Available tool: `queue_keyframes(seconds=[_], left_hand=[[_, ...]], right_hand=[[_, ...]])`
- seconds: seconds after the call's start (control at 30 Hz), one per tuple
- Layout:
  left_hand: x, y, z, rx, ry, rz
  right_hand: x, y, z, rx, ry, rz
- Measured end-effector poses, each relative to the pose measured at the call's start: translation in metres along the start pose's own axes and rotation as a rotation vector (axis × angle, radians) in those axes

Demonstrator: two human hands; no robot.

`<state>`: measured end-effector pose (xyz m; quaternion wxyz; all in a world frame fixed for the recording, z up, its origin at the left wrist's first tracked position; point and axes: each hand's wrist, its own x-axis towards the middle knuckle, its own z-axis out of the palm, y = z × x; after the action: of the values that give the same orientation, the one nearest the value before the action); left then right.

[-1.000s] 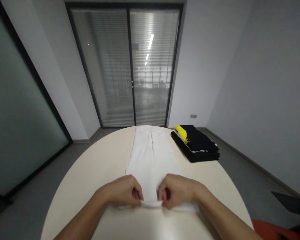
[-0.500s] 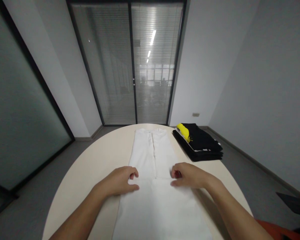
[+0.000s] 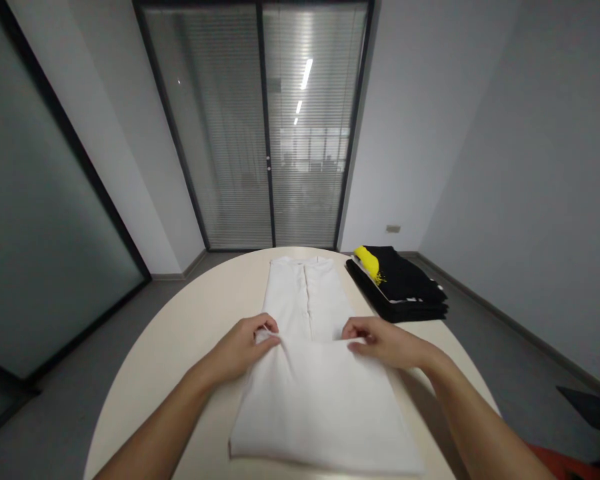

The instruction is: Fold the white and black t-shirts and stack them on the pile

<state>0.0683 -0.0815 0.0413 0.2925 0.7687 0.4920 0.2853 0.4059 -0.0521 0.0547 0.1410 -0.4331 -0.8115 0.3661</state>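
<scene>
A white garment [image 3: 325,400] lies lengthwise on the round pale table [image 3: 180,333], its far part flat with a seam down the middle. The near part forms a layer whose upper edge runs between my hands. My left hand [image 3: 250,343] pinches the left end of that edge between thumb and fingers. At the right end, my right hand [image 3: 380,340] grips the same edge, fingers curled behind it and thumb in front. Small creases run from the left grip. The garment's near edge shows above the table's front.
A stack of folded black clothes [image 3: 405,283] with a yellow patch on top sits at the table's right rear. Glass doors with blinds [image 3: 310,200] stand beyond. Something red [image 3: 560,463] and a dark object [image 3: 590,407] are at the lower right.
Both hands have closed on the garment's edge and moved slightly away from me, pulling the near part along. The garment's near edge has come into view.
</scene>
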Motion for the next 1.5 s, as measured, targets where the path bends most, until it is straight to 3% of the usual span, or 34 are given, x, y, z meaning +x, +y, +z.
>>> queue_keyframes(seconds=[0.1,0.17,0.33,0.4,0.6,0.7,0.8,0.93,1.03,1.2,1.27,1.4,1.5], left_hand=[[0.01,-0.01,0.003,-0.032,0.294,-0.004],[0.017,-0.025,0.009,-0.039,0.371,0.0],[0.026,-0.068,0.027,-0.049,0.276,0.024],[0.027,-0.077,0.031,-0.07,0.296,-0.003],[0.037,-0.067,0.028,-0.275,0.453,0.063],[0.049,-0.065,0.029,-0.326,0.559,0.116],[0.059,-0.078,0.035,-0.345,0.533,0.072],[0.057,-0.097,0.04,-0.196,0.451,-0.009],[0.047,-0.1,0.039,-0.032,0.435,-0.046],[0.038,-0.097,0.038,0.144,0.334,-0.028],[0.038,-0.096,0.039,0.174,0.331,-0.021],[0.04,-0.091,0.038,0.243,0.325,-0.03],[0.039,-0.082,0.035,0.294,0.304,-0.04]], right_hand=[[0.012,0.01,0.001,-0.09,0.299,-0.054],[0.023,0.022,0.006,-0.16,0.422,-0.051],[0.041,0.05,0.023,-0.299,0.405,-0.018],[0.042,0.054,0.026,-0.297,0.406,-0.006],[0.041,0.045,0.02,-0.243,0.454,-0.025],[0.042,0.043,0.017,-0.258,0.591,-0.059],[0.047,0.05,0.019,-0.269,0.673,-0.055],[0.049,0.056,0.022,-0.349,0.607,-0.134],[0.039,0.039,0.02,-0.297,0.537,-0.173],[0.014,-0.02,0.037,-0.27,0.029,-0.286],[0.009,-0.043,0.052,-0.346,-0.103,-0.324],[0.008,-0.069,0.075,-0.507,-0.212,-0.306],[0.009,-0.073,0.077,-0.568,-0.22,-0.288]])
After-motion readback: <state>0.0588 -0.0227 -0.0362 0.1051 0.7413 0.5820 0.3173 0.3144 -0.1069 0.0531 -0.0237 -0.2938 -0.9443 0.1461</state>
